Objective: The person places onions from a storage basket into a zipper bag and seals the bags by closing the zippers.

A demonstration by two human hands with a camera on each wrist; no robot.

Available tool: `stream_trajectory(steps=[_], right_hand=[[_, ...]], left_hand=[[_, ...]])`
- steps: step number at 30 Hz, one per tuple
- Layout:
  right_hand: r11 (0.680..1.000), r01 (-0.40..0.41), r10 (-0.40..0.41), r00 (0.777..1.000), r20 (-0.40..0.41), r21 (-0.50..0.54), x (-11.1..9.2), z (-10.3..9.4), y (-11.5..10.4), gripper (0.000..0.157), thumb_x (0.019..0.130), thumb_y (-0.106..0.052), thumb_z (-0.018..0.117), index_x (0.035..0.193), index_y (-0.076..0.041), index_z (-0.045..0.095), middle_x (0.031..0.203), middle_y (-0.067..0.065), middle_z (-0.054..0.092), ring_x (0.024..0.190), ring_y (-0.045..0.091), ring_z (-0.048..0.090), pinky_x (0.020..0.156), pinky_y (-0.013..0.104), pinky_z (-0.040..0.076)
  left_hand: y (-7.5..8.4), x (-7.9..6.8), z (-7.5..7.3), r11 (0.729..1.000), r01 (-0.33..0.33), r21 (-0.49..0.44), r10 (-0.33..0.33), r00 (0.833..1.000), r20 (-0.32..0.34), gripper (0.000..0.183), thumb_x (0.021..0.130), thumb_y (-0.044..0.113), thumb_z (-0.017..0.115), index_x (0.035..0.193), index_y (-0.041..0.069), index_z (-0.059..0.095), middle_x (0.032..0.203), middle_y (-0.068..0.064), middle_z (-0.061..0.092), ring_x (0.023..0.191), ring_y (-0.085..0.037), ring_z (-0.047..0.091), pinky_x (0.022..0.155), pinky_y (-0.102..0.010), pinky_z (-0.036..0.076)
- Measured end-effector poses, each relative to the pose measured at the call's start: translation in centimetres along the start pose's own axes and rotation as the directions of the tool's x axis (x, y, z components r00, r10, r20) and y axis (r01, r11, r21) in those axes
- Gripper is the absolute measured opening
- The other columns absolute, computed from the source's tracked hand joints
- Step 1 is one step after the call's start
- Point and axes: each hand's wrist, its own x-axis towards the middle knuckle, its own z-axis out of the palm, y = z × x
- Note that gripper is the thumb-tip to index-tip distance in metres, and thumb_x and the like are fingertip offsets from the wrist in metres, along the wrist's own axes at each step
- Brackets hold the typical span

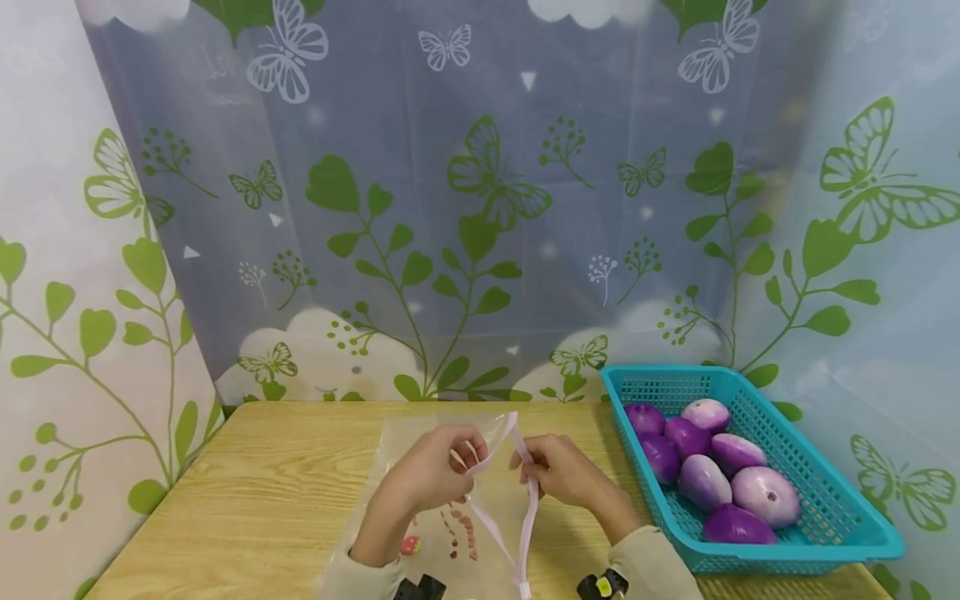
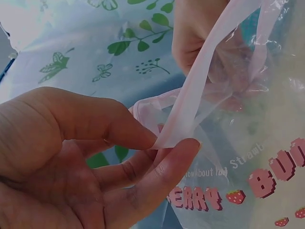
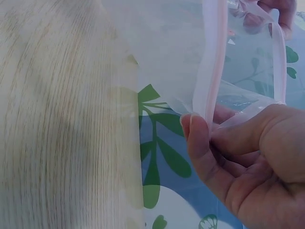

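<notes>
A clear plastic zip bag (image 1: 498, 521) with a pink edge strip and red strawberry print is held up over the table, its mouth spread apart. My left hand (image 1: 435, 467) pinches the pink strip on one side between thumb and fingertips, as the left wrist view shows with the bag (image 2: 190, 105). On the opposite side of the mouth, my right hand (image 1: 562, 471) pinches the other strip, seen closely in the right wrist view along the bag's edge (image 3: 209, 62). Between the two hands the strips part into a gap. Pink lettering and small strawberries show on the bag's front.
A turquoise plastic basket (image 1: 825, 550) stands at the right of the wooden table (image 1: 247, 492). Several purple onions (image 1: 765, 496) lie in it. Behind the table hangs a curtain (image 1: 480, 250) printed with green leaves and butterflies.
</notes>
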Motion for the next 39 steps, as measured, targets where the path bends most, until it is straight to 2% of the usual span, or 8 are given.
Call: stream_trajectory(steps=[6,10,16,21,24,30,34,39], right_hand=[[1.0,0.0,0.0,1.0,0.008,0.003,0.1,0.1,0.1,0.017,0.097,0.012,0.055,0.1,0.005,0.07,0.081,0.025,0.07,0.061,0.005,0.062,0.058,0.048,0.063],[1.0,-0.001,0.001,1.0,0.007,0.006,0.2,0.2,0.2,0.017,0.097,0.013,0.054,0.1,0.005,0.069,0.081,0.027,0.07,0.06,0.004,0.061,0.058,0.048,0.064],[1.0,0.002,-0.002,1.0,-0.009,-0.006,0.3,0.6,0.3,0.017,0.098,0.012,0.054,0.106,0.007,0.068,0.083,0.027,0.07,0.061,0.008,0.064,0.058,0.045,0.064],[0.999,0.013,-0.016,0.998,-0.069,-0.046,0.4,0.7,0.2,0.022,0.1,0.008,0.056,0.121,0.006,0.062,0.085,0.023,0.072,0.061,0.012,0.066,0.055,0.027,0.062],[0.998,0.016,-0.022,0.994,-0.11,-0.055,0.5,0.7,0.1,0.026,0.099,0.007,0.058,0.124,0.006,0.061,0.087,0.023,0.073,0.062,0.014,0.068,0.054,0.022,0.061],[0.999,0.042,-0.046,0.992,-0.12,-0.031,0.6,0.7,-0.1,0.025,0.099,0.011,0.056,0.122,0.005,0.063,0.088,0.026,0.072,0.066,0.014,0.068,0.056,0.029,0.063],[0.998,0.049,-0.053,0.992,-0.116,-0.036,0.7,0.8,-0.1,0.024,0.099,0.012,0.055,0.12,0.005,0.064,0.087,0.025,0.071,0.065,0.012,0.067,0.056,0.031,0.064],[0.998,0.045,-0.051,0.991,-0.126,-0.049,0.8,0.8,0.0,0.026,0.098,0.012,0.055,0.12,0.004,0.065,0.086,0.022,0.072,0.064,0.011,0.066,0.056,0.036,0.064]], left_hand=[[-0.4,0.2,0.0,1.0,-0.002,-0.01,0.002,1.0,-0.014,0.026,0.082,-0.018,0.059,0.096,0.003,0.064,0.085,-0.012,0.061,0.066,-0.018,0.063,0.058,-0.032,0.062],[-0.8,0.3,-0.1,0.999,-0.009,-0.033,0.008,0.999,-0.031,0.022,0.087,-0.015,0.059,0.101,0.001,0.064,0.088,-0.017,0.062,0.066,-0.018,0.063,0.058,-0.032,0.062],[-1.7,0.8,0.0,0.998,-0.046,-0.05,0.043,0.998,-0.055,0.023,0.086,-0.016,0.058,0.103,-0.002,0.066,0.089,-0.018,0.062,0.067,-0.017,0.062,0.057,-0.029,0.062],[-2.4,1.2,0.3,0.997,-0.051,-0.058,0.046,0.995,-0.087,0.019,0.09,-0.014,0.057,0.104,-0.003,0.065,0.094,-0.021,0.063,0.071,-0.018,0.063,0.06,-0.033,0.064],[-2.5,1.5,0.4,0.997,-0.05,-0.057,0.043,0.993,-0.114,0.018,0.092,-0.013,0.057,0.103,-0.001,0.064,0.098,-0.023,0.064,0.072,-0.019,0.064,0.061,-0.037,0.066],[-2.6,1.7,0.7,0.997,-0.037,-0.063,0.029,0.991,-0.128,0.018,0.092,-0.01,0.057,0.104,0.002,0.063,0.099,-0.022,0.063,0.073,-0.019,0.064,0.062,-0.043,0.066],[-2.6,1.8,0.8,0.996,-0.03,-0.081,0.021,0.993,-0.114,0.02,0.092,-0.009,0.056,0.106,0.004,0.061,0.096,-0.017,0.06,0.071,-0.02,0.062,0.06,-0.044,0.066],[-2.7,1.9,0.9,0.991,-0.018,-0.134,0.005,0.996,-0.091,0.019,0.094,-0.008,0.056,0.107,0.006,0.06,0.1,-0.019,0.058,0.074,-0.021,0.061,0.062,-0.044,0.067]])
